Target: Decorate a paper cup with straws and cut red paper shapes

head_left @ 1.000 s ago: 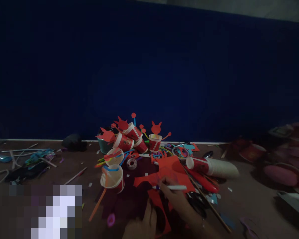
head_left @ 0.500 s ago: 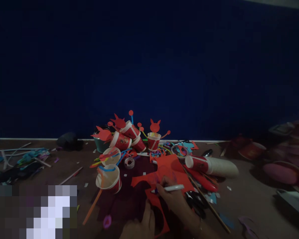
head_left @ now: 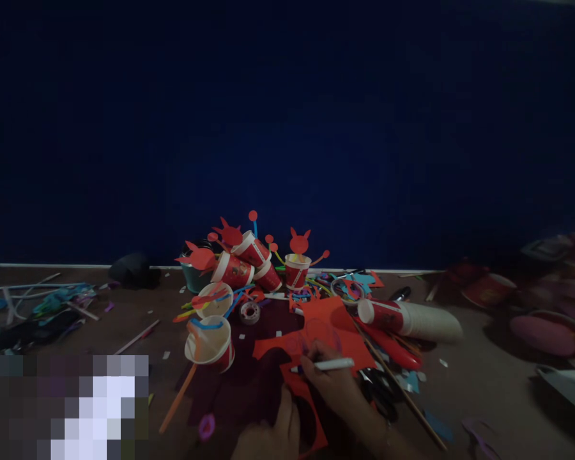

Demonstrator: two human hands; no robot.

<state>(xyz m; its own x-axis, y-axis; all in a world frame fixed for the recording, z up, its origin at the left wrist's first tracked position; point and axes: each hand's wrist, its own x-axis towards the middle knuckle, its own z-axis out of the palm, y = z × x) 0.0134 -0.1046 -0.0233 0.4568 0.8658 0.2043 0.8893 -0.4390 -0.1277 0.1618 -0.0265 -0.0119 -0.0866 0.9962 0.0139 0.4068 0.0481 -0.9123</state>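
Note:
My right hand (head_left: 323,377) grips a white marker (head_left: 335,364), its tip pointing left at a sheet of red paper (head_left: 322,316). Faint round outlines show on the paper, and curved pieces are cut out of its lower left edge. Near the bottom, my left hand (head_left: 278,428) rests with fingers stretched out beside the paper's lower strip, nothing visible in them. Black-handled scissors (head_left: 379,393) lie right of my right wrist, partly under it. Left of the paper stands a paper cup (head_left: 208,348) with coloured strips in it.
Red cups with paper animal heads (head_left: 298,243) stand and lie at the back. A stack of cups (head_left: 429,321) lies on its side at right, near a wooden stick (head_left: 402,390). A tape roll (head_left: 250,312) sits mid-table. Scraps and straws (head_left: 67,297) are scattered at left.
The view has shifted very slightly. My hands, the marker and the red paper are in nearly the same places.

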